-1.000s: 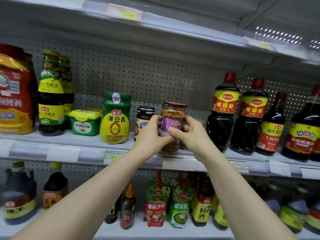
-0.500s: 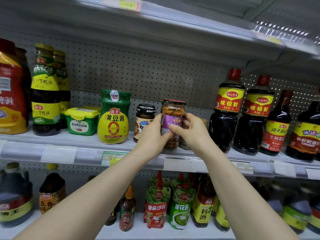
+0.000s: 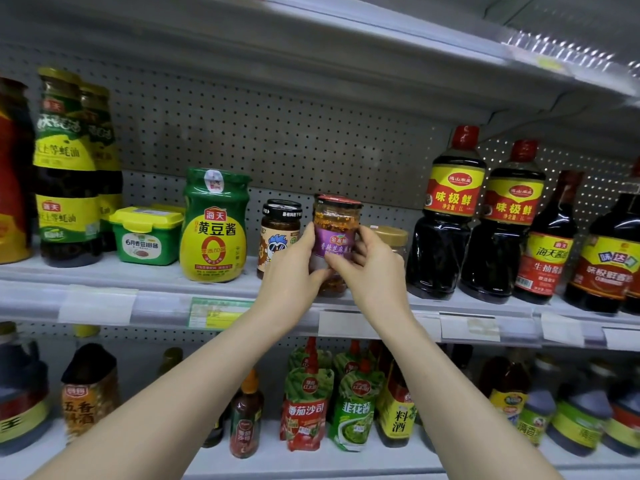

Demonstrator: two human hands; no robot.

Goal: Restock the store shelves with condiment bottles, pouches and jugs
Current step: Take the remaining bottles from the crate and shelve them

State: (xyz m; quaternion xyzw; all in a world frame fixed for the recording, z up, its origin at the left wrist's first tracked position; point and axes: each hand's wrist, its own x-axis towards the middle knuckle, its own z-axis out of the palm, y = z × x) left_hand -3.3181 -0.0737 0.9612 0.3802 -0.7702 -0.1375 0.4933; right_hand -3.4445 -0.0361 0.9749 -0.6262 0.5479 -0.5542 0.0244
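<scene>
At the middle shelf (image 3: 156,301), one jar (image 3: 335,223)

Grey pegboard wall (image 3: 277,133) backs pale metal shelves (image 3: 104,273).

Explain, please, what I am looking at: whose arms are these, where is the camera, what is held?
No machine: a person works with bare hands, and one camera worn on the head looks forward and down, so the arms enter from below. The left grip and right grip together hold a chili jar with a purple label at the middle shelf, just right of a black-lidded jar. Dark soy sauce bottles stand to the right; pouches stand on the shelf below.
</scene>
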